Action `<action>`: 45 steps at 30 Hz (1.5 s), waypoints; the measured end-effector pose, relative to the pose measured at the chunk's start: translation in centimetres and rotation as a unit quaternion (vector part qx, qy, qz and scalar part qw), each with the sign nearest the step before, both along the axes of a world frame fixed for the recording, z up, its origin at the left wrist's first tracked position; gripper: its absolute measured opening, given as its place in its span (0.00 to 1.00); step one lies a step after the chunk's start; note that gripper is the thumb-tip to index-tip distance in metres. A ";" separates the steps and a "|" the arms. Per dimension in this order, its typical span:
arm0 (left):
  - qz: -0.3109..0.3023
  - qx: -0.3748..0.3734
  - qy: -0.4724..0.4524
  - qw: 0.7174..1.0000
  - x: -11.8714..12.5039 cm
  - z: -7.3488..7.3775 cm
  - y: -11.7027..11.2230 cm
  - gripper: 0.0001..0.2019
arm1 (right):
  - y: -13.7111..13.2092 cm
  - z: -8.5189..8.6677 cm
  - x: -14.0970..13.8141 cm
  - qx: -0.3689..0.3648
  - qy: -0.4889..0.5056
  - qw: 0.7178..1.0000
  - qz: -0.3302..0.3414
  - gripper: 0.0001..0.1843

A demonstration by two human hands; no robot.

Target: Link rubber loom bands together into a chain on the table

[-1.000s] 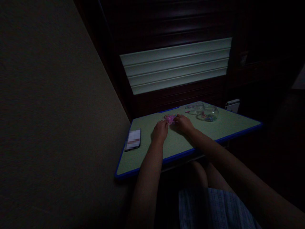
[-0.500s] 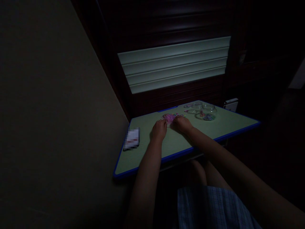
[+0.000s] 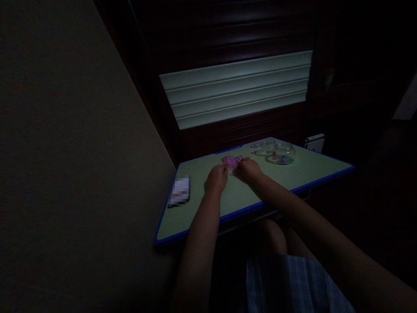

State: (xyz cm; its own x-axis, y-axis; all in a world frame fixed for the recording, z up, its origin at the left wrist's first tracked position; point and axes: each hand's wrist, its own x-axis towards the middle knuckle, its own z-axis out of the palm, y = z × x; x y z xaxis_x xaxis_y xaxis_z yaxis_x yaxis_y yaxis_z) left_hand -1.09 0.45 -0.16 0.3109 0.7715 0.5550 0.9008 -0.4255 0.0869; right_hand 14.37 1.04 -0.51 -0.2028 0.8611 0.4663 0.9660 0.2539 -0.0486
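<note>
A small heap of bright pieces (image 3: 231,163), mostly pink with some other colours, lies on the pale green table (image 3: 195,217); they look like tiny rings or bands, too small to make out surely. At the heap's left edge is my left hand (image 3: 216,177), its fingers curled in and pinched. My right hand (image 3: 249,170) is at the heap's right edge, fingers bent down and closed. Whatever either hand pinches is hidden or too small to name. To the right of my right hand stands a clear round jar (image 3: 286,155) with coloured bits at its bottom.
Behind that jar is a second clear jar (image 3: 268,144), with a clear flat lid-like piece (image 3: 262,153) near it. A blurred-out flat object (image 3: 180,191) lies at the table's left side. The blue table rim (image 3: 241,213) runs along the front. A wall (image 3: 97,174) borders the left.
Both hands stay at the heap with nearly the same closed pose. The view has shifted very slightly; no clear movement of any object shows.
</note>
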 end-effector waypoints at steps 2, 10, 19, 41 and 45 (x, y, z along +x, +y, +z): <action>0.002 -0.003 0.001 1.000 0.0 0.0 0.0 0.11 | 0.0 0.0 0.0 0.002 0.008 1.000 0.002 0.18; 0.007 -0.027 -0.001 1.000 0.1 0.5 -0.5 0.11 | -0.4 0.2 0.0 0.008 0.055 0.998 0.026 0.15; -0.004 -0.012 -0.032 0.999 0.0 0.2 -0.1 0.11 | 0.4 0.1 0.4 0.017 0.212 0.972 0.103 0.12; -0.088 0.027 -0.144 0.985 0.6 -0.4 0.8 0.13 | 1.2 -0.4 0.2 -0.144 0.537 0.799 0.229 0.09; -0.094 0.004 -0.149 0.984 0.7 -0.4 0.8 0.14 | 1.5 -0.5 0.2 -0.146 0.519 0.809 0.235 0.08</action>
